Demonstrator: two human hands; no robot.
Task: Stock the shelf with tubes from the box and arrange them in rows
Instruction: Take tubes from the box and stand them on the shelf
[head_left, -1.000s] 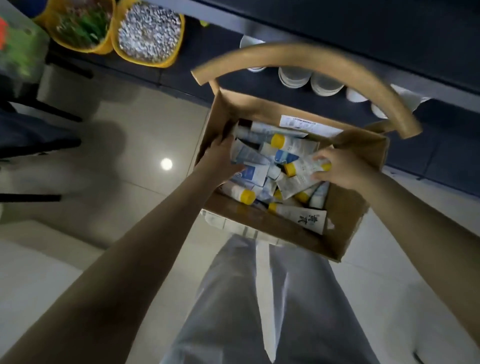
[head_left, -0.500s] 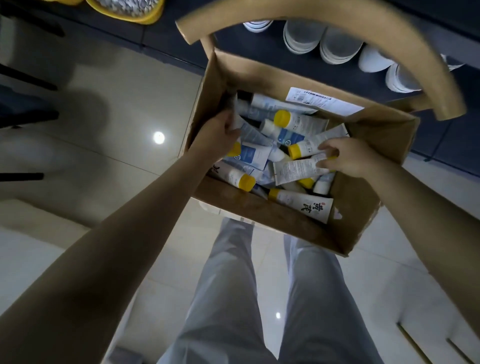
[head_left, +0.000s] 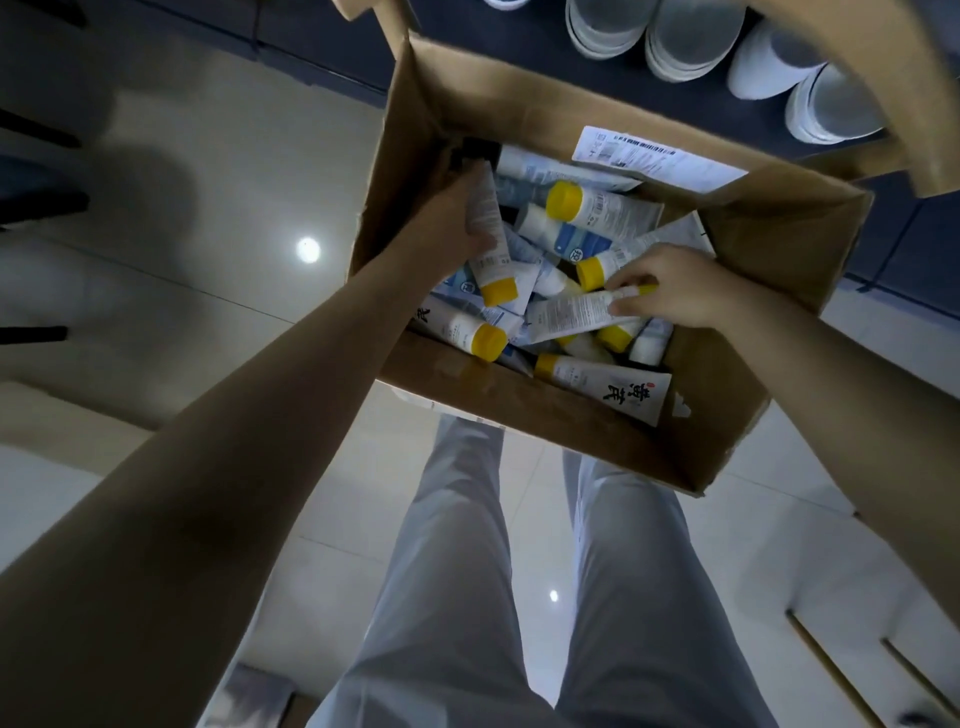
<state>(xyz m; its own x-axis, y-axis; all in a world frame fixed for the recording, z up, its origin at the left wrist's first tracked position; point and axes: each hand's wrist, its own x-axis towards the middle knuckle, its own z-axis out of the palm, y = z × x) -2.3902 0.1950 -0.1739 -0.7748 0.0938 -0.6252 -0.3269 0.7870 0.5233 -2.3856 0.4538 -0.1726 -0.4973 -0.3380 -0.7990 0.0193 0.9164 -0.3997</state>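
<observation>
An open cardboard box (head_left: 561, 415) on the floor holds several white tubes with yellow caps, piled loosely. My left hand (head_left: 447, 223) is inside the box at its left wall and grips one tube (head_left: 488, 244), cap pointing down toward me. My right hand (head_left: 675, 291) reaches in from the right and pinches another tube (head_left: 571, 314) near its cap end, the tube lying across the pile. A tube with large black characters (head_left: 613, 387) lies along the near wall.
A dark low shelf (head_left: 519, 36) beyond the box carries stacks of white bowls (head_left: 685, 36). A raised box flap (head_left: 883, 78) hangs over the top right. My legs in light trousers (head_left: 519, 597) stand on pale glossy tiles just in front of the box.
The view has dropped closer over the box. My left hand has closed round a tube and lifted it at the left wall. My right hand has shifted onto a tube lying across the pile.
</observation>
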